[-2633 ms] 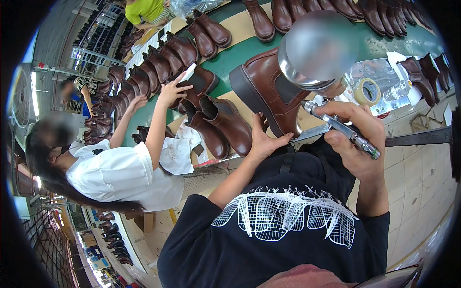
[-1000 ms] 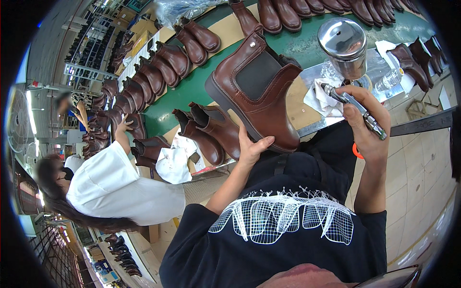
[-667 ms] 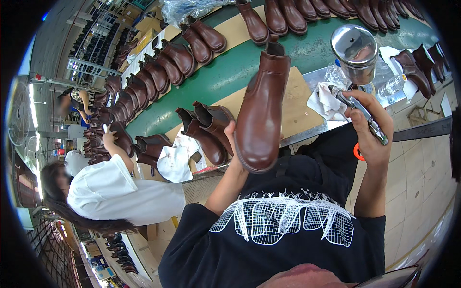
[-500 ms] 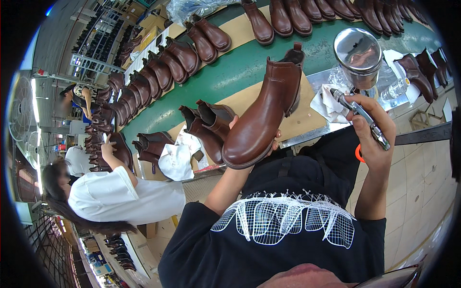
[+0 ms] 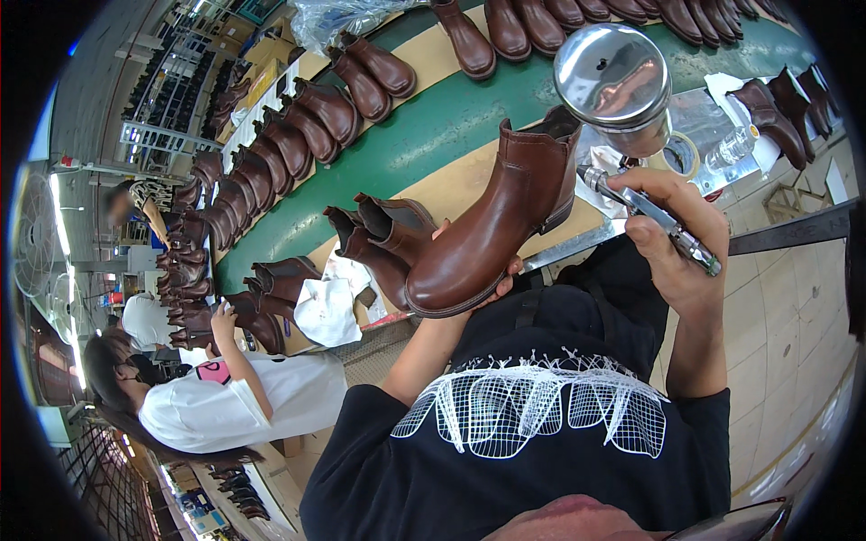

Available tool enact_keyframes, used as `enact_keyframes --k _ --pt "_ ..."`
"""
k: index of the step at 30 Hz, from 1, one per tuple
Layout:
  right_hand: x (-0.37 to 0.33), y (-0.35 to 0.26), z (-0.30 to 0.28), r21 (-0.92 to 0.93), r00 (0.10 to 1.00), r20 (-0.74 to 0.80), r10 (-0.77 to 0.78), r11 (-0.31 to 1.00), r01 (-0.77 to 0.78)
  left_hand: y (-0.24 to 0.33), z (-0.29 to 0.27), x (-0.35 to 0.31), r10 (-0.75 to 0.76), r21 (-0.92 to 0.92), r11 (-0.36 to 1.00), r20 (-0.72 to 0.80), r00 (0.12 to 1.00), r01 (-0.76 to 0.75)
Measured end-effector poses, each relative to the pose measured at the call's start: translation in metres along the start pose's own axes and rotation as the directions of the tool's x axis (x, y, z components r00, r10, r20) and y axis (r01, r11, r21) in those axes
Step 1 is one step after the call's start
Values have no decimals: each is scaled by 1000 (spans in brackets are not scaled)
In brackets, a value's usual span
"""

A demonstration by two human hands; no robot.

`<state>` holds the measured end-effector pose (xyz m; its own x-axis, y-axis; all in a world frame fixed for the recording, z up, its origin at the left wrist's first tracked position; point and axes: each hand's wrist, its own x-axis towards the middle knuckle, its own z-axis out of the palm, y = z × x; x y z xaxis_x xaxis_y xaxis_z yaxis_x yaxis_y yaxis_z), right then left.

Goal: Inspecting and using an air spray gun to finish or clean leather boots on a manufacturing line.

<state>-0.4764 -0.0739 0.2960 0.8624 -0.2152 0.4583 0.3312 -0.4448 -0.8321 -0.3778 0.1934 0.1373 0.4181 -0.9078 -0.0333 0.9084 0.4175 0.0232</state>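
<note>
My left hand (image 5: 509, 281) is wrapped round a glossy brown ankle boot (image 5: 492, 216) from beneath. Only a few fingers show at its edges; the rest are hidden. The boot is held tilted above the bench, toe towards me at lower left, its opening away at upper right. In my right hand (image 5: 677, 234) is a metal spray gun (image 5: 651, 216) with a round, shiny lidded cup (image 5: 613, 77). The gun's front end points at the boot's heel side, close to it but seemingly apart. Another pair of brown boots (image 5: 383, 236) stands just left of the held one.
Long rows of brown boots (image 5: 287, 144) line the green bench (image 5: 433, 113). White cloths (image 5: 327, 311) lie at its near edge. A tape roll (image 5: 681, 155) and a clear plastic bottle (image 5: 729, 149) are at the right. A co-worker in a white shirt (image 5: 262, 397) works at my left.
My right hand has brought the spray gun leftward, nearer the boot, uncovering the tape roll. The boot has shifted and turned slightly. The co-worker's arm has moved.
</note>
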Motion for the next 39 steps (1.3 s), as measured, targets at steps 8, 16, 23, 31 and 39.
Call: enact_keyframes --k 8,16,23,31,39 --pt "-5 4 -5 86 996 -6 89 992 -88 4 -28 -4 -76 -130 988 96 993 88" --pt "-5 7 -8 73 998 -28 60 996 -58 2 -19 6 -104 -143 982 140 985 124" --pt "-12 9 -8 68 995 -23 95 993 -93 -1 -22 7 -77 -182 978 114 990 97" --pt "-26 12 -2 -29 986 112 124 992 -122 2 -26 10 -102 -200 974 50 994 110" --pt "-22 20 -9 -20 992 78 96 995 -95 0 -28 13 -116 -221 966 89 989 133"
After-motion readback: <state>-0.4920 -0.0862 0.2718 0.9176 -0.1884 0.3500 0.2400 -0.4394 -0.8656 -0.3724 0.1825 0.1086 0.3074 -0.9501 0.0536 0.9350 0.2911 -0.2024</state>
